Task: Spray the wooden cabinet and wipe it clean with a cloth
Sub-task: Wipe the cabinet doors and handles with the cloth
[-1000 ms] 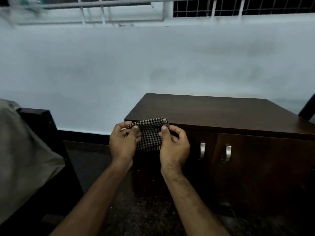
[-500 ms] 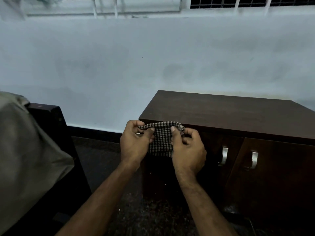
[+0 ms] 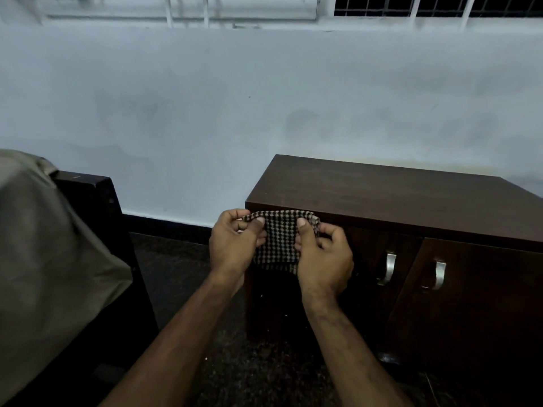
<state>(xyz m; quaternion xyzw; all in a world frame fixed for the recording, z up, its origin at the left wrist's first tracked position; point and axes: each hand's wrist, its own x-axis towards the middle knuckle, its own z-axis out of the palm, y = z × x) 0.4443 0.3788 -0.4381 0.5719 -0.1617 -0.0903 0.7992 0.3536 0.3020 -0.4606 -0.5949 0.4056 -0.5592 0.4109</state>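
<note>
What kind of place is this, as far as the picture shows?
Probably a room in a home: a low wooden cabinet stands against a plain pale wall, a barred window runs above, and a dark chair carries draped fabric.

We see the left hand (image 3: pixel 235 245) and right hand (image 3: pixel 323 257) pinching a checked cloth (image 3: pixel 279 239). It hangs before the wooden cabinet (image 3: pixel 396 198).

Both hands, left hand (image 3: pixel 235 245) and right hand (image 3: pixel 323 257), now sit closer together, bunching the checked cloth (image 3: pixel 277 239) narrower than before.
</note>
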